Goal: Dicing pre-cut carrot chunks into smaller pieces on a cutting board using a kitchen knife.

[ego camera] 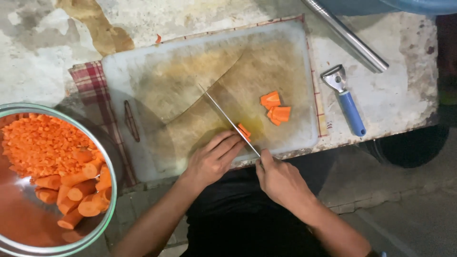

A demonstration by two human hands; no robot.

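My right hand (pixel 281 180) grips the handle of a long knife (pixel 227 118) whose blade slants up and left across a stained white cutting board (pixel 157 85). My left hand (pixel 214 157) lies flat at the board's near edge, fingers against a small carrot piece (pixel 244 131) beside the blade. Two or three cut carrot chunks (pixel 276 108) lie to the right of the knife.
A metal bowl (pixel 110 190) at lower left holds diced carrot and several peeled carrot lengths. A blue-handled peeler (pixel 346 97) lies right of the board, a metal pipe (pixel 347 35) above it. A checked cloth (pixel 93 81) sits under the board on a worn stone counter.
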